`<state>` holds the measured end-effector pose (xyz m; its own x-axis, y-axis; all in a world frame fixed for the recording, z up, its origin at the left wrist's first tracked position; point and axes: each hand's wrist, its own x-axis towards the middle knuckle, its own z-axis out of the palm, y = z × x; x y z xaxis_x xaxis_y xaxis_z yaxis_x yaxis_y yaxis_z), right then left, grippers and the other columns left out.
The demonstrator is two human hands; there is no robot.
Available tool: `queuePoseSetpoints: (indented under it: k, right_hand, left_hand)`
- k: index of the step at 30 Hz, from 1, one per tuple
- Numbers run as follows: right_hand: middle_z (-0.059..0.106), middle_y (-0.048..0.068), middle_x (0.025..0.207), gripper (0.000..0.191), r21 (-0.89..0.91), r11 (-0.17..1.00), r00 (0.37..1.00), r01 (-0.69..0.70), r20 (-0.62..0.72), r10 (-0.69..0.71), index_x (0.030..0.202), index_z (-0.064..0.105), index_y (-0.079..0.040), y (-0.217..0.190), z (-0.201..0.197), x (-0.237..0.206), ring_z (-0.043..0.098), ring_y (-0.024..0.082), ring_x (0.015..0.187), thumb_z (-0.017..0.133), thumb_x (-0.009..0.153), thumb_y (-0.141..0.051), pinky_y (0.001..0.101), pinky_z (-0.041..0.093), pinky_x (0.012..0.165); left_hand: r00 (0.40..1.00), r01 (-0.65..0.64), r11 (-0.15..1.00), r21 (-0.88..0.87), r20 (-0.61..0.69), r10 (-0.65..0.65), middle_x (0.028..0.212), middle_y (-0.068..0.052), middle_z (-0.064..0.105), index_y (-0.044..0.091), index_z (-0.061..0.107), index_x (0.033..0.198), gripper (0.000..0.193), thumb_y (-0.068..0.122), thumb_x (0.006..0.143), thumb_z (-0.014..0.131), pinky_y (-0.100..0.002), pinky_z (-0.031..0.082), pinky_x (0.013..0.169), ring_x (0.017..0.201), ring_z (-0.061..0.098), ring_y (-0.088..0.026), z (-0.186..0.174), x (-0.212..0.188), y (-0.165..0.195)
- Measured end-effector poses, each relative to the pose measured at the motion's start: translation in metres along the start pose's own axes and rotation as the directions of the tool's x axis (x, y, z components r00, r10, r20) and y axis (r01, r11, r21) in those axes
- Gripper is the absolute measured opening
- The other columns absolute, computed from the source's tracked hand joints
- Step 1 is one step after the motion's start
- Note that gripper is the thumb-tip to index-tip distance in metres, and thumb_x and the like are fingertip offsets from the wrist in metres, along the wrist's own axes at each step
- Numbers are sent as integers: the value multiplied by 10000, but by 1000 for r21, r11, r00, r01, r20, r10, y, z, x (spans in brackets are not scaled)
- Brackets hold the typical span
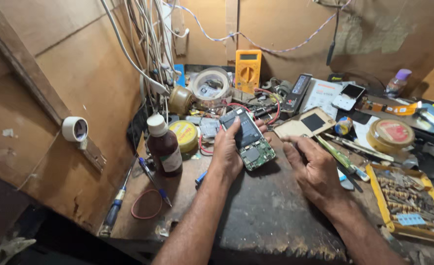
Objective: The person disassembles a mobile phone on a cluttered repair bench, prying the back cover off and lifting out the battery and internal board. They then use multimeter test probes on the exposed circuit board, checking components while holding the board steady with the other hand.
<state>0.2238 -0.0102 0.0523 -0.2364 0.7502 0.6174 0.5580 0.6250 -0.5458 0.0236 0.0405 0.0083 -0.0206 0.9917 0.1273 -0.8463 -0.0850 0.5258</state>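
Fingers gripping opened phone, left hand raised

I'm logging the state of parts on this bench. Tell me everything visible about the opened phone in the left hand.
The opened phone is a slim, dark, back-less handset. Its upper part shows a dark rectangular panel; the lower end exposes a green circuit board with metal shields. It is tilted, lifted just above the dark worktop, gripped by the left hand, fingers wrapped along its left edge.

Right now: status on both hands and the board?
Left hand grips the opened phone, circuit board exposed. Right hand rests beside it on the bench, contents unclear. Brown bottle stands left, apart.
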Motion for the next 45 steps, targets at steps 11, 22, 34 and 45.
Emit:
queuePoseSetpoints:
  k: [11,22,34,45]
  right_hand:
    - [720,77,795,180,-16,999,999,31,-20,-31,931,767,-34,-3,-1,-1,667,181,669,728,928,-209,329,506,617]
    - [712,67,762,118,2,996,996,87,-35,-87,938,786,-34,-4,-3,-1,660,166,654,754,874,-128,318,502,607]
    - [705,47,775,95,34,999,1000,10,-12,-9,919,769,-53,-10,-2,-1,664,131,631,773,862,-129,294,498,544]
    - [706,43,821,128,56,998,1000,-3,8,2,946,766,-44,-4,3,1,650,114,614,781,847,-123,278,507,538]
  left_hand:
    - [1000,-14,1000,-19,-10,14,1164,-279,695,-36,558,1230,381,296,1052,495,-603,622,863,1052,717,-377,0,-1,4]
    - [999,-6,998,-57,-32,5,1172,-278,701,-63,560,1255,435,314,1054,478,-591,614,883,1056,719,-374,1,1,6]
    - [997,-38,988,-147,-69,28,1155,-251,704,-85,560,1275,493,350,1067,459,-592,588,937,1071,713,-373,0,2,5]
    - [996,-40,991,-127,-78,31,1142,-238,705,-65,563,1279,482,355,1071,449,-587,589,935,1063,714,-357,3,1,7]
